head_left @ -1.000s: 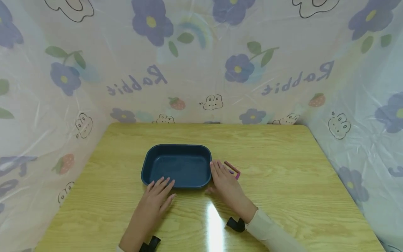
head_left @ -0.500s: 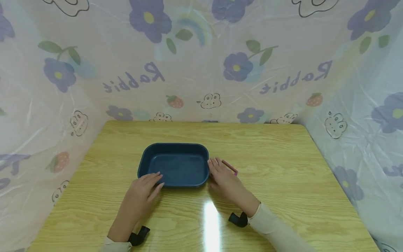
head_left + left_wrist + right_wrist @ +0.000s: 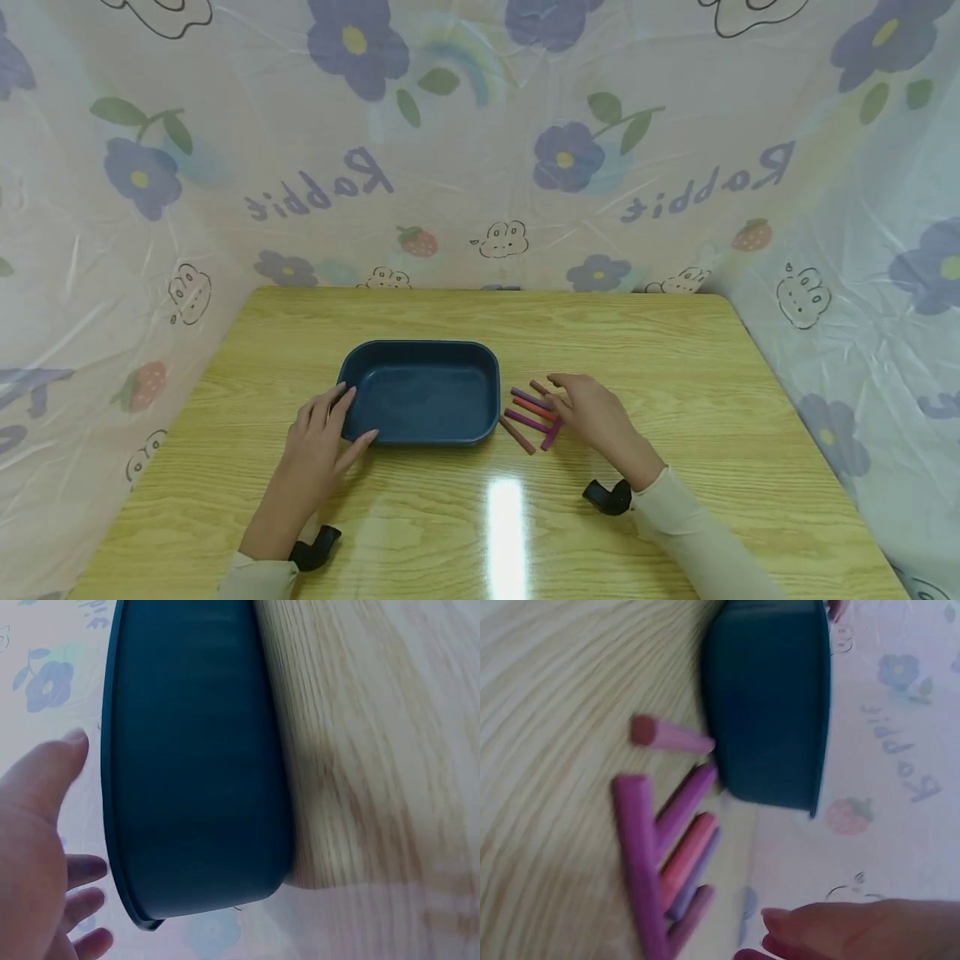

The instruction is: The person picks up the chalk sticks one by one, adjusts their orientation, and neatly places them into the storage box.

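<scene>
A dark blue rectangular basin (image 3: 420, 354) stands on the table. My left hand (image 3: 318, 437) is at its left front corner, fingers slightly bent and thumb apart; in the left wrist view the fingertips are close to the rim, and contact is hard to tell. Several crayon-like sticks lie to the right of the basin: a purple stick (image 3: 529, 397), a red stick (image 3: 536, 409), a magenta stick (image 3: 527, 419), another magenta one crosswise, and brownish ones. Over their right ends hovers my right hand (image 3: 600, 417), fingers loosely bent, holding nothing visible.
The wood-grain table (image 3: 637, 342) is enclosed by a patterned curtain (image 3: 480, 167) at the back and sides. A black wrist mount (image 3: 609, 497) sits at each wrist. Light glares off the table (image 3: 507, 533) in front of the basin.
My right hand has moved off the basin's right end, rightward, uncovering the sticks. My left hand has slid left from the front rim to the left front corner.
</scene>
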`<state>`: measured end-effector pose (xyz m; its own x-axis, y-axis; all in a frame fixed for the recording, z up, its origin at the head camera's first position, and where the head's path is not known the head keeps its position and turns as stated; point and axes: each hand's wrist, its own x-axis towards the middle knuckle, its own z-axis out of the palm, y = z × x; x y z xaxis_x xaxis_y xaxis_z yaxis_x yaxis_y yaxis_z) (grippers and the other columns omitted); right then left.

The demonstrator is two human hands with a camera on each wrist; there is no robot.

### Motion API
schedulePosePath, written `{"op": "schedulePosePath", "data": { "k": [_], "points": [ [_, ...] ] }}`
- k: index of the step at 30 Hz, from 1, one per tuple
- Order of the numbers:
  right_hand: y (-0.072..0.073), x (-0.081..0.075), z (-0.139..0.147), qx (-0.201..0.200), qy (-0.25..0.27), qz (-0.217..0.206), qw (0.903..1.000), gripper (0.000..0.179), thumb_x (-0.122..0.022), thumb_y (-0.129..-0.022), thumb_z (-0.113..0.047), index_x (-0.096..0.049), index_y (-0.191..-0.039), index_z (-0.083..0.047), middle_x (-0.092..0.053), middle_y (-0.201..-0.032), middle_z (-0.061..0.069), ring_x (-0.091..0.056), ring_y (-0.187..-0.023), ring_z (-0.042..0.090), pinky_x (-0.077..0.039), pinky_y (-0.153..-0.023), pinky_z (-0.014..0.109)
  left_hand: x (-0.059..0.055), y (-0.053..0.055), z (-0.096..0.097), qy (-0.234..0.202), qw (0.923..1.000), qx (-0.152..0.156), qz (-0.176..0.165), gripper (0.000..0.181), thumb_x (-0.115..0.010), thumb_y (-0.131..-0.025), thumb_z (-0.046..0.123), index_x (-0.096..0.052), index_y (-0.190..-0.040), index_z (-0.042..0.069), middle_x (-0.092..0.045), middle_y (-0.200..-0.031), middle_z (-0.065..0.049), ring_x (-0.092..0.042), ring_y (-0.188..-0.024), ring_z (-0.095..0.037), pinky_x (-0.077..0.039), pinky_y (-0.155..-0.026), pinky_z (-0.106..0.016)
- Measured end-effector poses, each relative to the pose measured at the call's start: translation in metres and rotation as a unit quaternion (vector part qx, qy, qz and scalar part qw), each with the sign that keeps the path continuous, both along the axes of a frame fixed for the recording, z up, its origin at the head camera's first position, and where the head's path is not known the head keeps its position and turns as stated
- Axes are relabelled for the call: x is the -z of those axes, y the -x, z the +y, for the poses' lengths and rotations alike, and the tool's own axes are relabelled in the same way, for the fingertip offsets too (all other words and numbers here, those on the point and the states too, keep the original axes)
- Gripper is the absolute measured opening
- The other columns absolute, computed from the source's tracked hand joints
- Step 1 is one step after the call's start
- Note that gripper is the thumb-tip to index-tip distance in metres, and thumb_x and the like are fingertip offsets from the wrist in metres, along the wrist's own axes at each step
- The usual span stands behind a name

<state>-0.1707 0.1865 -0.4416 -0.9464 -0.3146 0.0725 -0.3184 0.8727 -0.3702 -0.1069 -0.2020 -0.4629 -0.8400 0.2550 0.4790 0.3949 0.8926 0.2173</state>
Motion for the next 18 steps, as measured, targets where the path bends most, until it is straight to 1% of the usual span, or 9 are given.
{"op": "schedulePosePath", "data": {
  "k": [2,5,7,9,13,18],
  "points": [
    [0.004,0.005,0.005,0.015,0.003,-0.015,0.9998,0.036,-0.061,-0.091,-0.023,-0.061,-0.122,-0.004,-0.063,-0.112,0.013,-0.061,-0.099,0.030,-0.052,-0.076,0.045,0.000,0.001,0.001,-0.001,0.9998,-0.009,-0.019,0.075,-0.064,-0.084,0.046,-0.040,-0.139,0.000,-0.034,-0.141,-0.021,-0.031,-0.126,-0.042,-0.035,-0.088,-0.062],
    [0.011,0.012,0.008,0.029,0.014,-0.035,0.9989,0.033,-0.059,-0.093,-0.024,-0.062,-0.119,-0.004,-0.064,-0.107,0.011,-0.062,-0.094,0.026,-0.052,-0.074,0.043,-0.001,0.004,0.003,0.001,0.9980,-0.023,-0.059,0.086,-0.060,-0.083,0.055,-0.029,-0.145,0.004,-0.021,-0.149,-0.017,-0.018,-0.134,-0.039,-0.028,-0.093,-0.064],
    [0.015,0.017,0.008,0.033,0.021,-0.044,0.9983,0.033,-0.057,-0.093,-0.026,-0.063,-0.117,-0.003,-0.064,-0.104,0.011,-0.062,-0.091,0.025,-0.052,-0.074,0.042,-0.001,0.005,0.005,0.003,0.9962,-0.024,-0.084,0.093,-0.058,-0.082,0.060,-0.021,-0.148,0.007,-0.013,-0.153,-0.014,-0.010,-0.138,-0.036,-0.024,-0.096,-0.064],
    [0.017,0.020,0.007,0.036,0.030,-0.048,0.9977,0.033,-0.057,-0.094,-0.026,-0.063,-0.115,-0.002,-0.064,-0.102,0.010,-0.062,-0.090,0.024,-0.052,-0.074,0.042,-0.001,0.007,0.006,0.005,0.9946,-0.023,-0.101,0.097,-0.057,-0.081,0.063,-0.014,-0.150,0.009,-0.008,-0.154,-0.012,-0.004,-0.139,-0.034,-0.021,-0.098,-0.063],
    [0.022,0.024,0.005,0.037,0.045,-0.052,0.9970,0.030,-0.057,-0.094,-0.025,-0.064,-0.111,-0.001,-0.064,-0.098,0.009,-0.062,-0.086,0.022,-0.052,-0.073,0.041,0.000,0.009,0.006,0.013,0.9925,-0.029,-0.118,0.102,-0.055,-0.080,0.066,-0.007,-0.151,0.010,-0.005,-0.155,-0.012,-0.001,-0.140,-0.032,-0.020,-0.099,-0.062],
    [0.028,0.026,0.003,0.039,0.057,-0.066,0.9954,0.025,-0.057,-0.093,-0.024,-0.065,-0.104,-0.003,-0.063,-0.090,0.005,-0.060,-0.079,0.016,-0.052,-0.068,0.036,0.004,0.010,0.004,0.029,0.9894,-0.051,-0.132,0.106,-0.051,-0.079,0.070,-0.004,-0.150,0.008,0.002,-0.155,-0.010,-0.001,-0.140,-0.033,-0.019,-0.102,-0.059]
  ]
}}
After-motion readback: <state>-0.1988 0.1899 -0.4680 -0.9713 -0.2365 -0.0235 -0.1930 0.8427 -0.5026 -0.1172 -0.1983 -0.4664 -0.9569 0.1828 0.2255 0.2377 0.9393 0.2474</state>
